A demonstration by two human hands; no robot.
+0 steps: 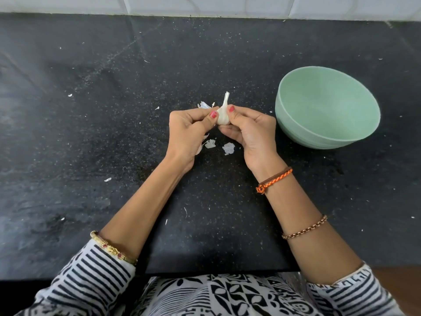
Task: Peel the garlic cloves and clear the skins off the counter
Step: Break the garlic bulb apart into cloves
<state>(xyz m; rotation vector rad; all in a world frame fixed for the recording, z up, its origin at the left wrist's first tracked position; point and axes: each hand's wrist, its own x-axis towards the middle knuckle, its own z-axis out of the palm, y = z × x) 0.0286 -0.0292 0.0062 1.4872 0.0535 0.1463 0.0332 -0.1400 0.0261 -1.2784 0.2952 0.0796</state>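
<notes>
1. Head view: a garlic bulb [223,115] is held above the black counter [91,133], pinched between both hands; its papery stem tip points away from the person, past the fingertips.
2. The left hand [189,130] grips the bulb's left side; its thumb, nail painted red, presses on the bulb's face while the other fingers curl in behind, so their tips are hidden.
3. The right hand [249,133] grips the bulb's right side; its thumb, also red-nailed, lies on the upper right of the bulb; the remaining fingers curl under and cup it from below.
4. A torn skin piece [204,105] juts out just beyond the left hand's knuckles, to the left of the stem; whether it is attached to the bulb or lying on the counter, I cannot tell.
5. Loose skins [228,148] lie on the counter below the curled fingers, between the two wrists; one more flake [209,143] sits just beside the heel of the left hand, another partly hidden under it.
6. A pale green bowl [328,137] stands on the counter to the right of the right hand's knuckles, near but apart from them.
7. Small white flecks are scattered across the counter, well away from the fingers on the left.
</notes>
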